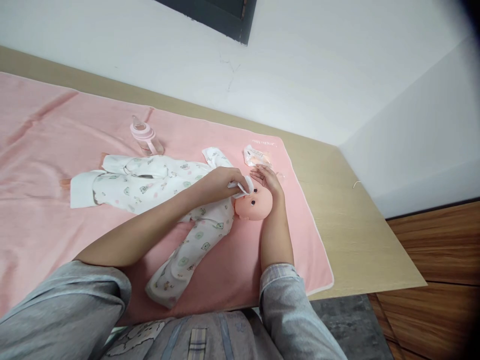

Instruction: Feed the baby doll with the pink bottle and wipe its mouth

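A baby doll lies on its back, its bald head (258, 206) to the right and its body in a white patterned sleepsuit (161, 180) stretching left. My left hand (225, 181) pinches a folded white wipe (245, 187) against the lower part of the doll's face, covering its mouth area. Beside the far side of the head, my right hand (265, 177) is open with fingers stretched out, its wrist along the crown. Just past those fingertips lies a small clear-and-white packet (257, 156) with something orange on it.
A pink-topped baby bottle (144, 137) stands beyond the doll's legs. The pink blanket (303, 240) under everything is creased on the left and covers much of the wooden tabletop (360, 245). A white wall (300, 75) rises behind; wood-grain panels (438, 245) stand at the right.
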